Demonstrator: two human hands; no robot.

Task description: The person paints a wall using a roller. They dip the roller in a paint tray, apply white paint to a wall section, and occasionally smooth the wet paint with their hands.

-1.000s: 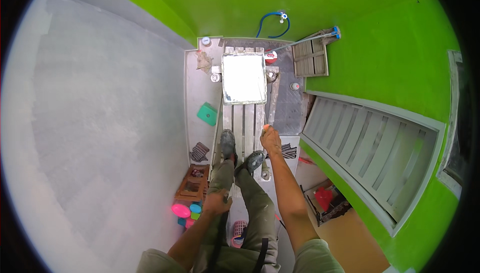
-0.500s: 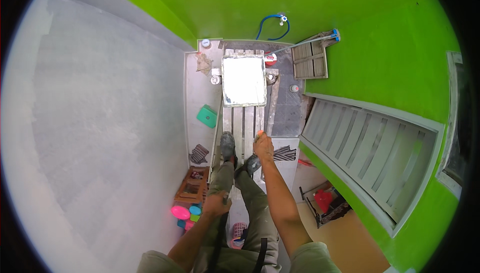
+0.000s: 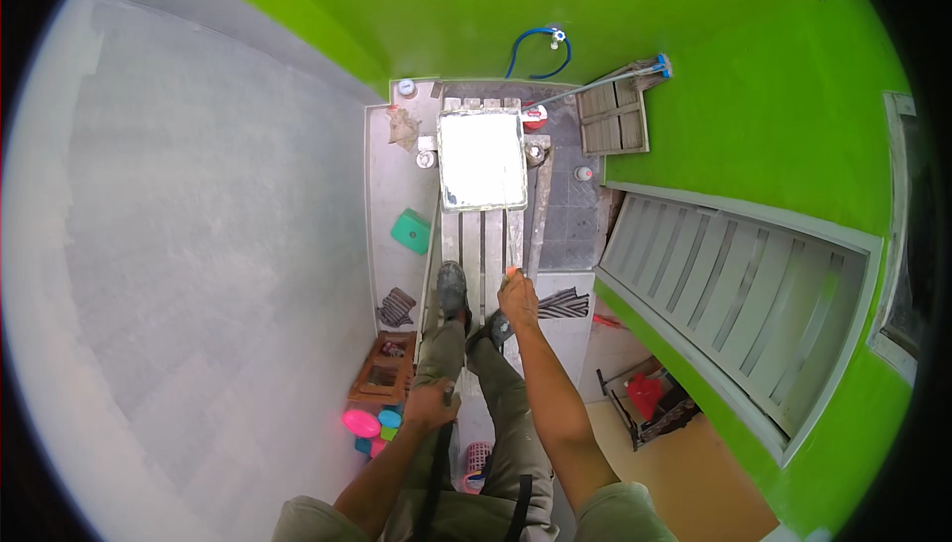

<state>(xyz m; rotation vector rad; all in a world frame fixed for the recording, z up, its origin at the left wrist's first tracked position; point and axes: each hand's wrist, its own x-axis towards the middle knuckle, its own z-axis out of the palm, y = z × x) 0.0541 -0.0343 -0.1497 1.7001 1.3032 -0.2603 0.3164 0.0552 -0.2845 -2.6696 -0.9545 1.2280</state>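
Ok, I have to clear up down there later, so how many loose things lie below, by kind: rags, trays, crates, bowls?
Striped rags: 2
White tray: 1
Wooden crate: 1
Pink bowl: 1
Total: 5

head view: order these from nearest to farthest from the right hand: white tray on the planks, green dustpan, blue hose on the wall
From the right hand:
1. green dustpan, to its left on the grey ledge
2. white tray, ahead on the planks
3. blue hose, farthest, on the green wall
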